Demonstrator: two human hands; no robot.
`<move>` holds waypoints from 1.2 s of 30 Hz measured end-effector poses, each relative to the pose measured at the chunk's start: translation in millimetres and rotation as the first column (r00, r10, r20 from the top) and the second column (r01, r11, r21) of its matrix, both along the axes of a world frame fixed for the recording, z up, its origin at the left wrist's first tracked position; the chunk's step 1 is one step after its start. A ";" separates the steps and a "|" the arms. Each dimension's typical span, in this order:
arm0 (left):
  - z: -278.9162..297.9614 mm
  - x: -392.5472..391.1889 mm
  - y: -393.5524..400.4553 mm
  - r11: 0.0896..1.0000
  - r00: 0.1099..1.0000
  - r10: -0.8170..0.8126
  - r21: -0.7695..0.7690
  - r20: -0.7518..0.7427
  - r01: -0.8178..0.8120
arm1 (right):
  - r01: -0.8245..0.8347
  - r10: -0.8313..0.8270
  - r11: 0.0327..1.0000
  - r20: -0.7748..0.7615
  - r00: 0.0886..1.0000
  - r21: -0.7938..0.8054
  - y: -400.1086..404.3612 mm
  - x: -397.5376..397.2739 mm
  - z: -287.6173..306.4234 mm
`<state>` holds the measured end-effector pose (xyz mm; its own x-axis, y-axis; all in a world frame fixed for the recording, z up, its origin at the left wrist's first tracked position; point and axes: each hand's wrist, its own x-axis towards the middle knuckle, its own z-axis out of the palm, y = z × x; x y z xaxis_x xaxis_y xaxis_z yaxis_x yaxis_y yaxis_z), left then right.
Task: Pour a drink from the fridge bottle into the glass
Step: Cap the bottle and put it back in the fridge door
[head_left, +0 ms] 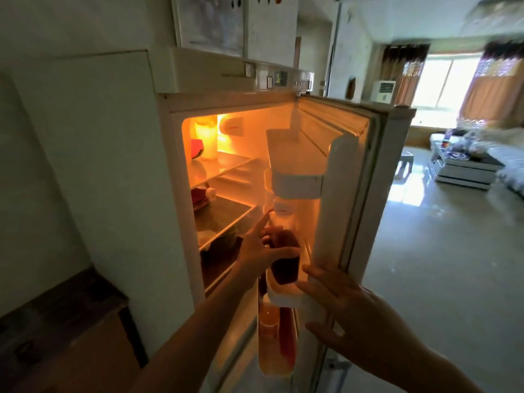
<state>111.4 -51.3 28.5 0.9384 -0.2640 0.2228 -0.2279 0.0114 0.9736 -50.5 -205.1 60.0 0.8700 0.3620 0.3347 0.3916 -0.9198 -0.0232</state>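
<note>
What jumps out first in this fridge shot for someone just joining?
The glowing orange fridge interior at centre, door swung open to the right. In the door shelf, the left hand grips a dark bottle with a white cap. The right hand holds the door's edge lower right.

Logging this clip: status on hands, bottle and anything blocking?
Left hand grips the dark bottle in the door shelf. Right hand holds the fridge door edge open. Upper door bin sits close over the cap; no glass in view.
</note>
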 end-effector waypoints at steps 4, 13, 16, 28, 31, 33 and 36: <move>-11.7 24.3 0.2 0.993 0.992 -0.117 0.005 -0.049 0.118 | 0.008 -0.009 1.000 0.034 0.999 0.016 5.4 1.8 1.3; -16.4 31.8 0.2 0.939 0.933 -0.342 -0.060 -0.109 0.338 | 0.096 -0.096 0.995 0.032 0.995 0.008 8.9 2.5 -4.3; -14.8 32.5 5.9 0.909 0.899 -0.417 -0.038 -0.134 0.416 | 0.110 -0.110 0.994 0.025 0.994 -0.011 8.8 2.0 -4.9; -6.3 0.6 0.2 0.962 0.962 -0.273 0.019 0.026 0.272 | 0.045 -0.043 0.997 -0.030 0.999 0.069 5.6 1.3 -4.5; -0.4 -18.8 -5.3 0.999 0.951 -0.034 0.043 0.308 0.022 | 0.012 -0.008 0.995 -0.036 0.999 0.101 2.1 2.1 -4.9; 6.0 -33.1 -7.8 0.989 0.877 0.110 0.040 0.468 -0.145 | -0.031 0.031 0.992 0.004 1.000 0.125 -2.0 3.4 -7.2; 21.7 -67.9 -17.7 0.974 0.798 0.215 -0.062 0.563 -0.218 | -0.094 0.084 0.981 0.068 0.994 0.172 -12.0 0.4 -11.2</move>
<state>43.5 -69.0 50.2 0.6811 -0.0717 0.7287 -0.7315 -0.1093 0.6730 -50.1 -217.1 48.8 0.8132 0.3685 0.4505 0.4774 -0.8651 -0.1542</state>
